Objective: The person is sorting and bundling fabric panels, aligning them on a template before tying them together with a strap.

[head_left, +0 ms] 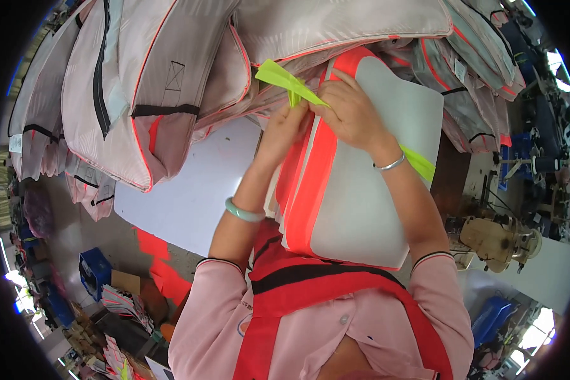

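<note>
A stack of pale grey panels (367,202) with a bright red-orange stripe (313,196) lies in front of me, against my red apron. A yellow-green fabric strip (278,77) crosses over itself at the stack's left edge, and more of it shows at the right side. My left hand (283,131) pinches the strip just left of the stack. Resting on the panels, my right hand (356,117) grips the strip between thumb and fingers close to the left hand. The fingers partly hide the crossing.
Large pinkish-grey bags (164,69) with red piping are heaped along the far side. A white tabletop (183,190) extends to the left. A sewing machine (497,237) stands at right. Red scraps (166,275) and a blue crate (95,269) sit lower left.
</note>
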